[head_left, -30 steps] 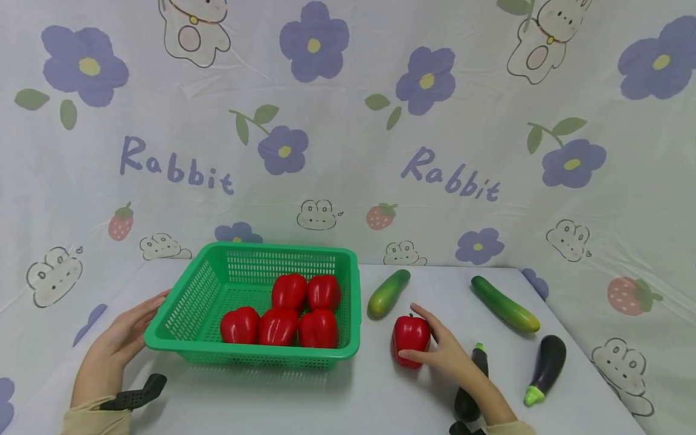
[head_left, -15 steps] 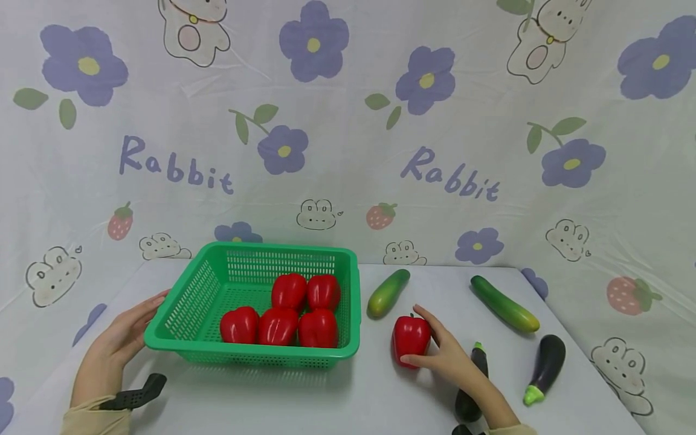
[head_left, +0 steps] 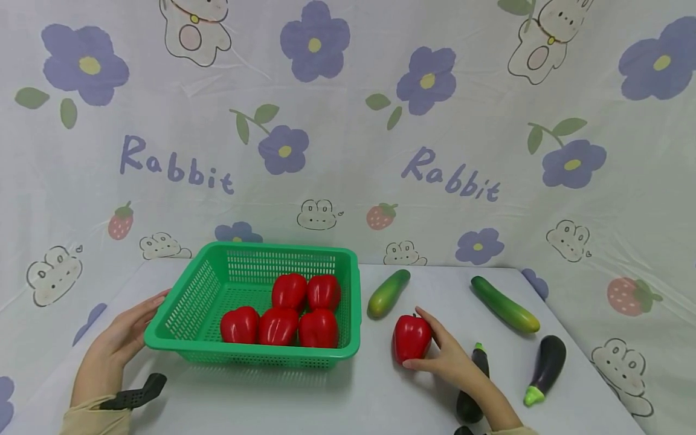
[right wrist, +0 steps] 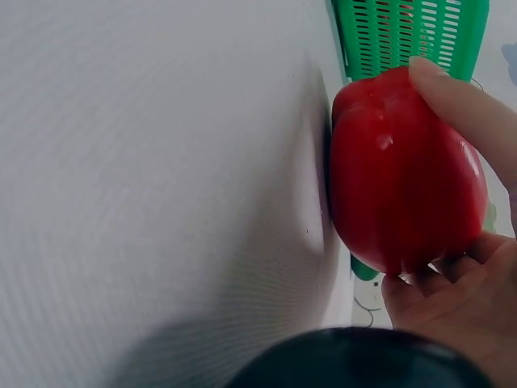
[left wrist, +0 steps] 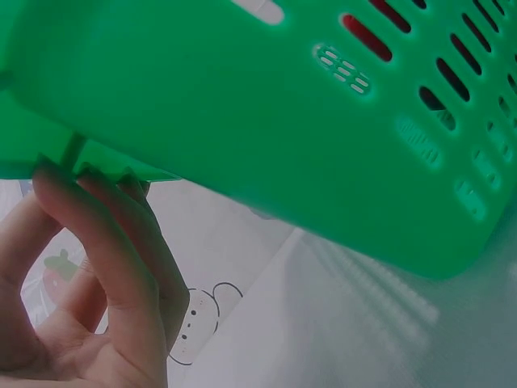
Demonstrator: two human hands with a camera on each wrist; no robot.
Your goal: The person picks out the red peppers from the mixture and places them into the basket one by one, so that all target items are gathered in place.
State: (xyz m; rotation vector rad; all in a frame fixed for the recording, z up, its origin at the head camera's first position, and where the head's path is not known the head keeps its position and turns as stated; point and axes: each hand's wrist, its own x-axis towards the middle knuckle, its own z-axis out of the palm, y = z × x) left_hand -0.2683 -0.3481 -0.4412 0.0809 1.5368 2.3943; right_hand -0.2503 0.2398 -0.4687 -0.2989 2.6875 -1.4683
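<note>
My right hand (head_left: 448, 356) holds a red bell pepper (head_left: 411, 339) between thumb and fingers, just right of the green basket (head_left: 250, 349). Up close in the right wrist view, the thumb lies over one end of the pepper (right wrist: 404, 178) and the fingertips press its other side. My left hand (head_left: 122, 332) grips the basket's left rim; in the left wrist view its curved fingers (left wrist: 121, 250) meet the rim's underside. Several red bell peppers (head_left: 279, 327) lie inside the basket, gathered toward its right and front.
Behind the held pepper lies a short cucumber (head_left: 388, 294). Farther right are a longer cucumber (head_left: 504, 304) and an eggplant (head_left: 545, 368). Another eggplant (head_left: 469, 406) is partly hidden under my right forearm. A patterned cloth (head_left: 348, 133) hangs behind the white table.
The right thumb has slid slightly lower along the pepper's near side, and the pepper has tilted a little. My left hand and the basket have stayed put.
</note>
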